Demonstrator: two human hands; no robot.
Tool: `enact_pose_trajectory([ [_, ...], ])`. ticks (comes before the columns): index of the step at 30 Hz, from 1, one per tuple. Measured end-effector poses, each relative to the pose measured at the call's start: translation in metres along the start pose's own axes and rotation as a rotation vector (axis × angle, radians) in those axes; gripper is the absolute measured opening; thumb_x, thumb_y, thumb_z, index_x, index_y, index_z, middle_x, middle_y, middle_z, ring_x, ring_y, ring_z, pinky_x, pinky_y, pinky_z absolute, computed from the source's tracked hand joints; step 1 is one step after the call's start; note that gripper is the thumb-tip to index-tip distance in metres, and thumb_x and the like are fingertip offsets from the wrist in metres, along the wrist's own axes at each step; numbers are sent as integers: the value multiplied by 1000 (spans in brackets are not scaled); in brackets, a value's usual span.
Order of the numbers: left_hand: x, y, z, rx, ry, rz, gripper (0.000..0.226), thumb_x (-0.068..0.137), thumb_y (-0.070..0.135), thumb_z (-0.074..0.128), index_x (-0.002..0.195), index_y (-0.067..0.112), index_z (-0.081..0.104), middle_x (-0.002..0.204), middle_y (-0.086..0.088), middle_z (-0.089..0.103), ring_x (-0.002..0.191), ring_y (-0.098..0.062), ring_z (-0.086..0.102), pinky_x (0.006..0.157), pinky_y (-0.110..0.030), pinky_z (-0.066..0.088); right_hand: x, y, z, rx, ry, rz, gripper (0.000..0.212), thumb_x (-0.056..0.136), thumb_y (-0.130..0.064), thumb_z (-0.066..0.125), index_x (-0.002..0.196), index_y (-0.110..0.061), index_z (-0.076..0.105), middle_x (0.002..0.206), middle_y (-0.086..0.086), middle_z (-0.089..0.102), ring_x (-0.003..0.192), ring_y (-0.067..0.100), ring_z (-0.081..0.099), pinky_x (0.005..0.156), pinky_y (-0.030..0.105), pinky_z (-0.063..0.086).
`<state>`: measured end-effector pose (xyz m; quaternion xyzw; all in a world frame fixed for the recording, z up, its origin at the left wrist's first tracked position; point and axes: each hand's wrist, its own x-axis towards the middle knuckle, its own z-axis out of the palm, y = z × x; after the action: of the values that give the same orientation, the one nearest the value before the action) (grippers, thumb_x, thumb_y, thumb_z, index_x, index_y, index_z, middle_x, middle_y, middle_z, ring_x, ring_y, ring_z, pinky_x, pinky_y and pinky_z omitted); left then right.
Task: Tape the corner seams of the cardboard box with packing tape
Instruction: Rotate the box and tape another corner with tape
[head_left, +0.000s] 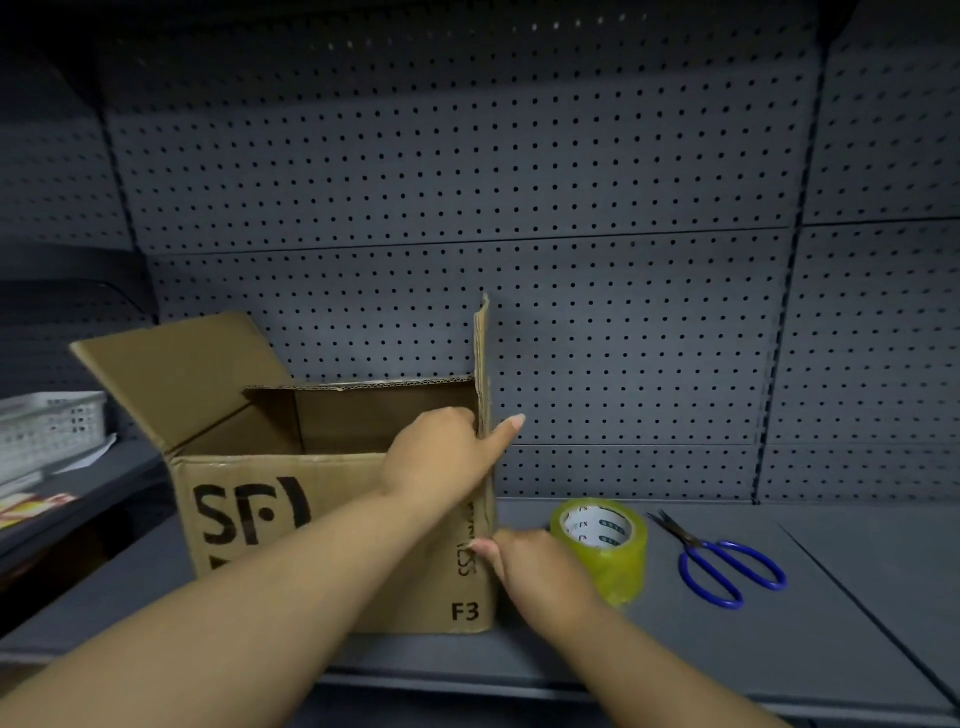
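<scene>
An open brown cardboard box (270, 499) printed with black letters stands on a grey shelf, its flaps up. My left hand (441, 457) grips the box's upright right flap near the top right corner, thumb outside and fingers inside. My right hand (535, 571) presses against the lower part of the box's right front corner edge, fingers against the cardboard. A roll of yellowish clear packing tape (602, 545) lies flat just right of my right hand, touching or nearly touching it.
Blue-handled scissors (727, 566) lie on the shelf (779, 649) right of the tape. A grey pegboard wall (571, 208) stands close behind the box. At the far left, a white perforated basket (47, 431) and papers sit on a neighbouring shelf.
</scene>
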<state>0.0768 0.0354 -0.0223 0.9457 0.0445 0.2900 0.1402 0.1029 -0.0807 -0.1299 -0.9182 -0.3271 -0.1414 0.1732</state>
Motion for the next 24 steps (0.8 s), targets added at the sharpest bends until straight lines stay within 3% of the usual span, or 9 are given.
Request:
enact_pose_trajectory([
  [3,-5,9,6,93,59,-54,45,93,53,33,79,14,51,82,-5,62,70,-22,56,63,-33,44,-5,15,-23,91,-30,48,57,88,-64,24,85,-16,55,89,11,66,84,29,61,66,34,42],
  [6,-13,9,3,-10,62,-120,41,95,43,38,99,10,61,100,-8,65,90,-27,61,81,-40,49,-3,36,-50,187,4,146,45,90,-59,32,69,-21,44,78,6,61,79,27,59,63,31,39],
  [10,-41,-2,-23,-103,-14,-176,36,94,42,42,109,14,60,106,-3,64,99,-22,60,87,-37,51,9,56,-77,287,36,173,33,91,-50,43,80,-20,48,70,-1,58,74,23,57,62,32,42],
  [12,-61,-10,-44,-171,-51,-164,29,93,41,43,106,21,60,105,4,63,97,-13,59,84,-28,50,15,54,-86,374,78,171,31,91,-46,47,103,-18,53,94,2,62,88,22,57,68,32,43],
  [14,-82,-15,-64,-211,-83,-112,13,93,39,44,99,35,55,100,15,59,92,0,56,75,-10,44,25,45,-92,468,86,171,51,91,-44,48,132,-14,41,132,7,49,115,24,51,89,36,44],
  [17,-108,-23,-92,-268,-151,-100,17,92,38,45,106,40,54,105,22,58,98,7,54,80,-7,40,37,24,-100,620,65,187,69,89,-43,52,145,-18,20,152,5,28,136,25,32,108,42,34],
  [19,-123,-31,-109,-306,-168,-118,21,89,37,47,108,38,56,108,23,60,100,11,55,84,-5,40,39,11,-103,789,12,177,68,89,-41,54,144,-19,22,147,-3,34,132,21,36,102,36,35],
  [21,-136,-41,-127,-355,-181,-148,22,84,39,47,102,38,59,106,24,62,98,12,57,85,-4,42,37,0,-108,906,-13,141,52,89,-37,55,135,-18,40,126,-11,48,115,14,48,88,26,38],
  [24,-151,-63,-151,-326,-163,-213,25,82,42,48,101,36,62,105,23,65,99,10,59,86,-14,45,28,-18,-115,936,49,68,18,89,-32,57,98,-18,64,97,-5,68,95,16,62,63,21,44],
])
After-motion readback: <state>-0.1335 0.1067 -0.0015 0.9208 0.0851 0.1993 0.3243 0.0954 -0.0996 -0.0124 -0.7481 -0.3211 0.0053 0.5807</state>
